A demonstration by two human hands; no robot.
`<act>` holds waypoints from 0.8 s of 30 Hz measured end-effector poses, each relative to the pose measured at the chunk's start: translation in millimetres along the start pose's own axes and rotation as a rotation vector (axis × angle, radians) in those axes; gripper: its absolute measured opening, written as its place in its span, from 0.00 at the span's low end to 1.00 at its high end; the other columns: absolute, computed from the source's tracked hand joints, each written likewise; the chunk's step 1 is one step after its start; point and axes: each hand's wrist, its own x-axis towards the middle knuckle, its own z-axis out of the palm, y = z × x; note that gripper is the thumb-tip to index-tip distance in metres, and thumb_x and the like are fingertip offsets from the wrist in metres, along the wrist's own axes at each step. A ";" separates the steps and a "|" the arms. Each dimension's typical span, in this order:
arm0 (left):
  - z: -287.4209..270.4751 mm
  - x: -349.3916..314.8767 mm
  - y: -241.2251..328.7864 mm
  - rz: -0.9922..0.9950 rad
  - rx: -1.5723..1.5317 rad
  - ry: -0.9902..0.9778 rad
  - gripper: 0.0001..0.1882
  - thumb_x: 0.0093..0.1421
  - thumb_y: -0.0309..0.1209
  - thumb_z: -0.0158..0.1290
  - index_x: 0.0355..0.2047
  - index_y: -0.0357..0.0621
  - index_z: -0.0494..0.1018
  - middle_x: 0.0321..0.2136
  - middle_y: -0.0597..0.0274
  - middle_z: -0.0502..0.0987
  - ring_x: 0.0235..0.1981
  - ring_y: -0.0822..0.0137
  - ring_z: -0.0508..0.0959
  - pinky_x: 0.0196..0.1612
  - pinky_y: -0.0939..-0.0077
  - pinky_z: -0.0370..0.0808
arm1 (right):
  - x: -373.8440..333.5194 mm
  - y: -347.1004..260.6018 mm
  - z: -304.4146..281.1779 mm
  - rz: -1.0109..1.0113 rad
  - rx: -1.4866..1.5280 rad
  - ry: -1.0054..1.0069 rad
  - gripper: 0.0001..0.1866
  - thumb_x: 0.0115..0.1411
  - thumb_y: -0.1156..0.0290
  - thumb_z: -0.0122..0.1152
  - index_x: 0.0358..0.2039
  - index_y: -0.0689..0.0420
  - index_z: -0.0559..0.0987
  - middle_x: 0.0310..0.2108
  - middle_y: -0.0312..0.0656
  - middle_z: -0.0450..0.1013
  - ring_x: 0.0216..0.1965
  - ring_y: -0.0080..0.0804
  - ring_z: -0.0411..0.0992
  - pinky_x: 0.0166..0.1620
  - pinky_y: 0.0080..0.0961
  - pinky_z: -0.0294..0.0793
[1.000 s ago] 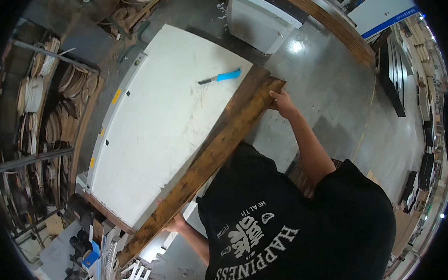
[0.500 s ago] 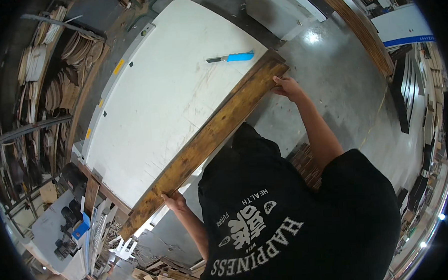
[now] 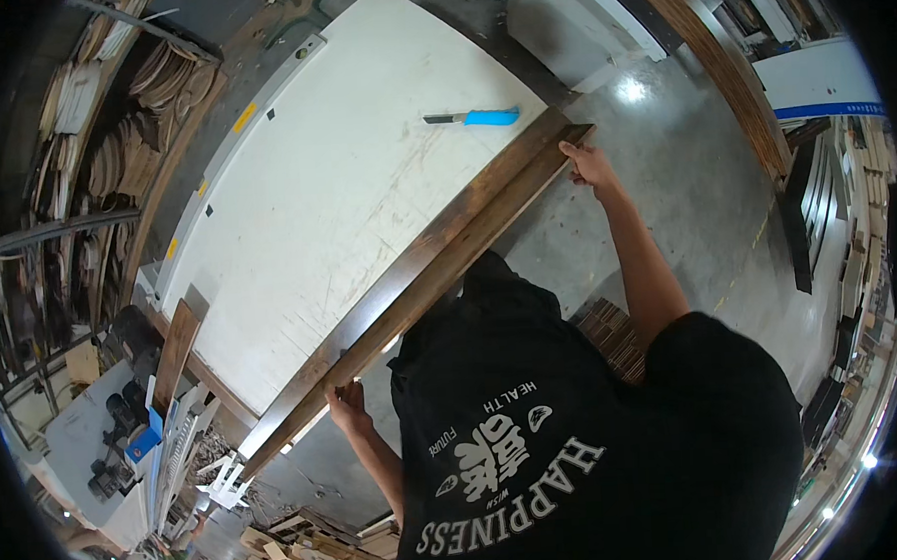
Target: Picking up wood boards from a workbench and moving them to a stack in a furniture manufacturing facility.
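A long brown wooden plank (image 3: pixel 467 247) runs diagonally along the near edge of a white worktable (image 3: pixel 364 174). My right hand (image 3: pixel 586 164) grips it close to its far right end. Lower down, toward its left end, my left hand (image 3: pixel 348 404) is closed on the same plank. It is tilted, so only a narrow side shows. Against it, on the table's edge, lies a second brown wooden strip (image 3: pixel 398 280) with a glossy face; I cannot tell whether the two are joined. A blue-handled utility knife (image 3: pixel 491 117) rests on the tabletop beyond the planks.
A long metal level-like bar (image 3: pixel 246 114) lines the table's far left side. Racks of curved wooden pieces (image 3: pixel 127 144) stand at the left. A short brown board (image 3: pixel 176 352) juts up by the table's lower left corner. Stacked slats (image 3: pixel 611 333) lie at my right on the concrete floor (image 3: pixel 686 210).
The plank has been tipped: its broad yellowish-brown face is turned from view, and the glossy strip behind it now shows more fully. Both hands keep their hold.
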 end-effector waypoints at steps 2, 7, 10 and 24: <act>6.0 4.3 3.0 0.023 0.045 0.061 0.21 0.70 0.47 0.54 0.40 0.39 0.73 0.31 0.55 0.80 0.26 0.64 0.78 0.35 0.71 0.82 | 0.8 -10.8 6.8 -0.058 -0.004 0.055 0.26 0.61 0.44 0.71 0.30 0.56 0.74 0.23 0.34 0.69 0.24 0.26 0.75 0.29 0.25 0.75; 24.6 23.1 14.8 0.168 0.178 0.127 0.27 0.68 0.53 0.58 0.26 0.40 0.74 0.21 0.62 0.75 0.23 0.66 0.76 0.27 0.67 0.76 | 25.3 -24.6 38.6 -0.124 0.007 0.167 0.27 0.60 0.45 0.71 0.25 0.58 0.76 0.26 0.40 0.77 0.27 0.32 0.81 0.36 0.34 0.80; 47.1 19.0 25.7 0.600 0.771 0.397 0.29 0.67 0.57 0.58 0.26 0.40 0.75 0.22 0.61 0.77 0.27 0.61 0.78 0.36 0.59 0.75 | 29.1 -51.7 56.4 -0.096 -0.202 0.207 0.24 0.60 0.46 0.69 0.28 0.57 0.80 0.33 0.45 0.82 0.36 0.40 0.82 0.46 0.40 0.79; 64.1 66.2 20.3 1.177 1.378 -0.122 0.35 0.61 0.57 0.61 0.60 0.45 0.75 0.59 0.49 0.75 0.64 0.46 0.70 0.71 0.44 0.56 | -0.5 31.6 102.3 -0.671 -0.808 0.367 0.51 0.64 0.36 0.59 0.75 0.58 0.57 0.77 0.51 0.49 0.77 0.59 0.45 0.76 0.54 0.47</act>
